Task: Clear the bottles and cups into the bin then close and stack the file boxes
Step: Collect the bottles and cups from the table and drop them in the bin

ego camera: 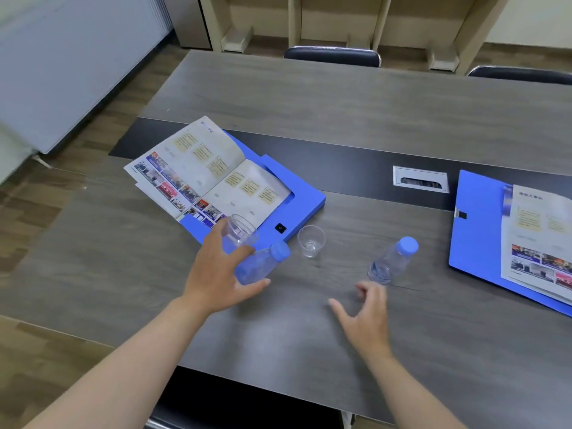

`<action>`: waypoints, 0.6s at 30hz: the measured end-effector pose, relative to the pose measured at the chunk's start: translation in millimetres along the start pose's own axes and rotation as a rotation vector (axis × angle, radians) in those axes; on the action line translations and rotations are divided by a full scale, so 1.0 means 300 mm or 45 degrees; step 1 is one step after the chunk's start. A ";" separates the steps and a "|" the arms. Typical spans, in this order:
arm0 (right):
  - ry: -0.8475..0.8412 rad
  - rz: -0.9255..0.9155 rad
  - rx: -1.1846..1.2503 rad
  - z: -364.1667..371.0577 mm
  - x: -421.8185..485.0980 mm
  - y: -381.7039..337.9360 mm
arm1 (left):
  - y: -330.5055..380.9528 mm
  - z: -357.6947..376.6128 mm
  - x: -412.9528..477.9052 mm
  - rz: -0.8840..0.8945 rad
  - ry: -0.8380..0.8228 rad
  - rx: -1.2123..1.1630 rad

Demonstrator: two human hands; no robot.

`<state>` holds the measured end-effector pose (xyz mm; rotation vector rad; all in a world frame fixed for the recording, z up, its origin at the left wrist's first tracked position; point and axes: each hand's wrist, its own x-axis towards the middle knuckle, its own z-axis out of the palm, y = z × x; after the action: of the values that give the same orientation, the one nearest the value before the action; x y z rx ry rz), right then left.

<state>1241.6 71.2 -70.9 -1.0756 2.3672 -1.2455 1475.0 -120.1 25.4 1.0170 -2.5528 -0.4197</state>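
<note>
On the left of the grey tabletop [340, 119] an open blue file box [305, 199] lay flat with a magazine [204, 171] spread across it, so that box was not yet closed. Just in front of it the left hand [216, 280] reached forward from a bare forearm, palm turned inward, its fingers [244, 251] wrapped round a clear bottle [260, 266] tilted on its side with the blue cap pointing right. A clear cup [240, 233] sat pinched against the same hand, above the bottle, so the hand carried two things at once. A second clear cup [311, 241] stood upright on the tabletop just to the right, apart from both hands. Further right the right hand [363, 314] hovered low with thumb and fingers spread open, holding nothing, its fingertips just beside the base of a second bottle [391, 263] that leaned with its cap away from the person. At the far right lay another open file box [476, 224] with papers [538, 236] on it. No bin showed in view.

The step in hand seemed to be gathering the rubbish. To do it well, the right hand would need to close round the bottle's middle rather than its base, since a light empty bottle could roll away from a glancing touch. The left hand's doubled load looked insecure, and the cup could slip, so it should be held steady before moving off.
</note>
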 end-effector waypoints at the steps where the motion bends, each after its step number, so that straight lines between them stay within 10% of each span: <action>1: -0.067 -0.086 -0.021 0.029 0.030 -0.036 | -0.015 -0.003 -0.006 0.021 -0.012 0.017; 12: -0.712 -0.201 -0.638 0.234 0.409 -0.280 | -0.115 -0.025 -0.069 0.062 -0.165 0.167; 18: -0.717 -0.148 -0.621 0.250 0.440 -0.285 | -0.115 -0.031 -0.061 0.113 -0.203 0.204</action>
<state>1231.9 -98.8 -33.9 -1.4808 2.2066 -0.3030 1512.0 -132.4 15.9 0.9542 -2.8004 -0.2868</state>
